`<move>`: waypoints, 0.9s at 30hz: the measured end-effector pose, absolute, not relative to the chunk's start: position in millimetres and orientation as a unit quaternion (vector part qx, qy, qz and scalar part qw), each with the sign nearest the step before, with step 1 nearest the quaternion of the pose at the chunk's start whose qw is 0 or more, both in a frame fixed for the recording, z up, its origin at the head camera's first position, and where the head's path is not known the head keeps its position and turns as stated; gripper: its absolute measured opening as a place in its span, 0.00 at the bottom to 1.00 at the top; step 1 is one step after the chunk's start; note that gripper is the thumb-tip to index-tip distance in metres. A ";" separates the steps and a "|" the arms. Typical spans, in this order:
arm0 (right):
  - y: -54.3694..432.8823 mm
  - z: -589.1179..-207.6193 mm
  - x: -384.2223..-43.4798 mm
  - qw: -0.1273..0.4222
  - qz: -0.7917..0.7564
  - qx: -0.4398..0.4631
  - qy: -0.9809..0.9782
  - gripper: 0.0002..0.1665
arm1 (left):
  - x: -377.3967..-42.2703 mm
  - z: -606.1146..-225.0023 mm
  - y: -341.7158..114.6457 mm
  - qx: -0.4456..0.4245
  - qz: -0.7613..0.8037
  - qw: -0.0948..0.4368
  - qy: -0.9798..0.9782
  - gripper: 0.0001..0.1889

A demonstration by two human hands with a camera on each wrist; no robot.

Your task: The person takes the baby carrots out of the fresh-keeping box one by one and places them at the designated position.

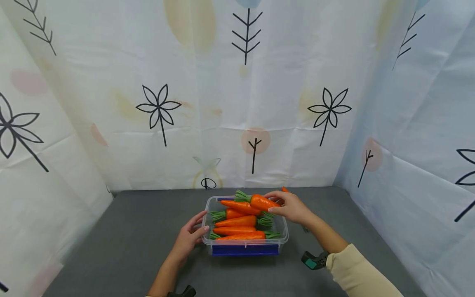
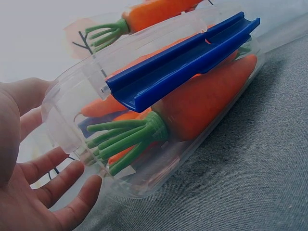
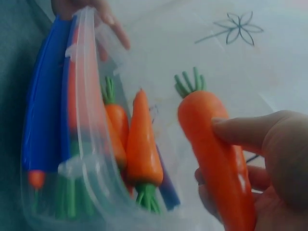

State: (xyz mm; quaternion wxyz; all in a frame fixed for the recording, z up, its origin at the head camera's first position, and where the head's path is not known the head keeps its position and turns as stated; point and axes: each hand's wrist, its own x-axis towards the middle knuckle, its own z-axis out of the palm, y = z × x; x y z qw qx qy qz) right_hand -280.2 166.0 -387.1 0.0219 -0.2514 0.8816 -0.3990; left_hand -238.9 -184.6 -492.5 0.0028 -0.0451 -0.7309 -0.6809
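A clear plastic box (image 1: pixel 245 242) with blue clips stands on the grey table, holding several orange carrots (image 1: pixel 235 222) with green stalks. My right hand (image 1: pixel 291 207) grips another carrot (image 3: pixel 211 139) above the box's back right part, thumb on one side and fingers round the other. Its green stalks point left in the head view. At the box's left end, my left hand (image 1: pixel 189 236) rests with spread fingers against the wall and rim. In the left wrist view, the fingertips (image 2: pixel 91 187) lie right at the clear end wall.
Beyond my right hand an orange tip (image 1: pixel 285 189) pokes out, and a small greenish bit (image 1: pixel 306 229) shows beside the right forearm. A blue clip (image 2: pixel 183 62) hangs folded outward on the box's near side. Patterned white cloth (image 1: pixel 222 103) encloses the table (image 1: pixel 141 239) at back and sides.
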 end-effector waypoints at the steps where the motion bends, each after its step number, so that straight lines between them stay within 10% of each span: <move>1: 168.2 -389.5 -280.7 0.013 -0.401 -0.251 0.881 0.23 | -239.0 -492.4 -184.7 -0.045 -0.681 0.002 -0.731 0.27; 27: 222.5 -445.5 -319.2 -0.180 -0.473 -0.066 0.860 0.27 | -240.7 -494.6 -184.5 -0.036 -0.678 0.000 -0.734 0.26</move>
